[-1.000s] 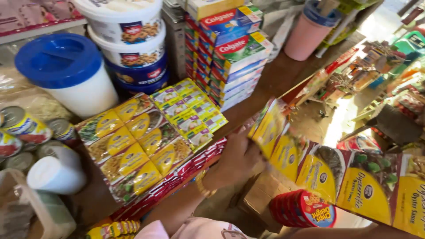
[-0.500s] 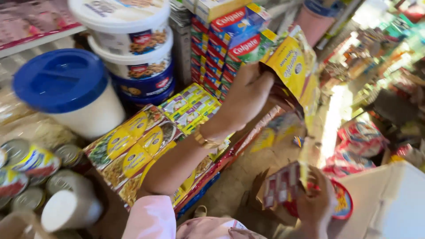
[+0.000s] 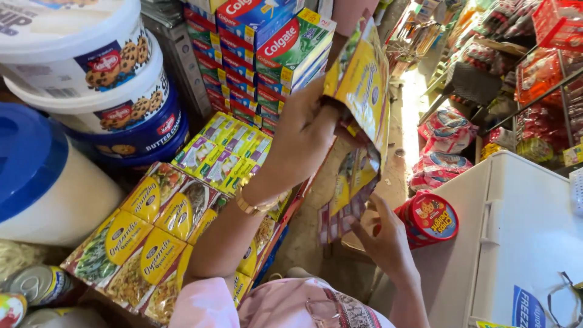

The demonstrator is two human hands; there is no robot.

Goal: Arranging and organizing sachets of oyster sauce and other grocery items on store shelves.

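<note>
Left hand (image 3: pixel 303 136) fingers closed on top of yellow sachet strip (image 3: pixel 361 91), raised before stacked toothpaste boxes (image 3: pixel 267 54); right hand (image 3: pixel 382 240) fingers pinch strip's lower end beside red round tin (image 3: pixel 428 218)

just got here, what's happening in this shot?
A person stands among shop stock. Their left hand holds up a hanging strip of yellow sachets, and the right hand grips its lower end near a red round tin. Below lie trays of yellow seasoning packets, with stacked toothpaste boxes and biscuit tubs behind. A white chest freezer stands at the right.
</note>
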